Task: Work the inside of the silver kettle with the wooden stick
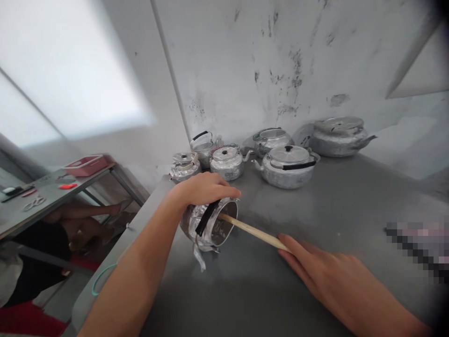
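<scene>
A dented aluminium kettle (191, 222) lies tipped on its side on the grey table, its open mouth facing right and its spout pointing down towards me. From above, my left hand (205, 188) grips the kettle's upper side, the thumb stretched along the rim near the black-sleeved handle (207, 218). A pale wooden stick (257, 233) is pinched in the fingers of my right hand (326, 269). Its far end reaches inside the kettle's mouth, where the tip is hidden.
Several more aluminium kettles (289, 173) stand along the wall at the back of the table (273, 285). At right lies a blurred-out item (421, 243). On another table at left are a pink basket (87, 166) and scissors (34, 203); a person's legs (84, 210) show below.
</scene>
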A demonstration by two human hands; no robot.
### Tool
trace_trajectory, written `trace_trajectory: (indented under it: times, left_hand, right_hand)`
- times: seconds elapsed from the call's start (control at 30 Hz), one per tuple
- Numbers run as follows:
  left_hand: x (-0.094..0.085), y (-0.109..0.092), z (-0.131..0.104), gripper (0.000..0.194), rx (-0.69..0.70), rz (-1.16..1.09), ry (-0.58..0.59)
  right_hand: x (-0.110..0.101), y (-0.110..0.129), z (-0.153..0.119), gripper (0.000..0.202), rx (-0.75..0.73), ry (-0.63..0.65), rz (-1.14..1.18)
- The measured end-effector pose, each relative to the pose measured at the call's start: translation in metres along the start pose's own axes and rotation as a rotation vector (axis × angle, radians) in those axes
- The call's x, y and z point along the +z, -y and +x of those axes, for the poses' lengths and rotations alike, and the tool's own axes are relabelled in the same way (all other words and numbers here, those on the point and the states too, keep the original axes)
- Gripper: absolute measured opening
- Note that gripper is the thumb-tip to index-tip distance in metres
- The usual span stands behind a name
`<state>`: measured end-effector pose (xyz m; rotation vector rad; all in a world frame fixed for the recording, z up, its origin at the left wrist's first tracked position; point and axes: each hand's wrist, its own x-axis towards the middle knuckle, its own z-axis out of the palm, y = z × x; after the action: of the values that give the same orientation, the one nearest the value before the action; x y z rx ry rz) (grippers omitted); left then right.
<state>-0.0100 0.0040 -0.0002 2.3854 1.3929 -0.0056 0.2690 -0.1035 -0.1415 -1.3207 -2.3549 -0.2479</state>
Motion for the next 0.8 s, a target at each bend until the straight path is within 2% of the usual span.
trace_trajectory:
  times: [0.1,0.43,0.8]
  left_hand:
    - [-0.0011,0.0004,0.0006,0.051,0.012,0.011,0.012]
    - [-0.0019,0.0019,0.0025,0.052,0.022,0.031,0.023]
    - [-0.0021,0.0019,0.0038,0.052,0.018,0.059,0.022]
  right_hand:
    - [-0.0011,0.0029,0.0003,0.041,-0.068,0.074,-0.020]
    - [-0.0039,0.0044,0.0041,0.049,-0.091,-0.016,-0.096]
    - [-0.0020,0.0043,0.0021,0.046,-0.080,0.037,-0.026]
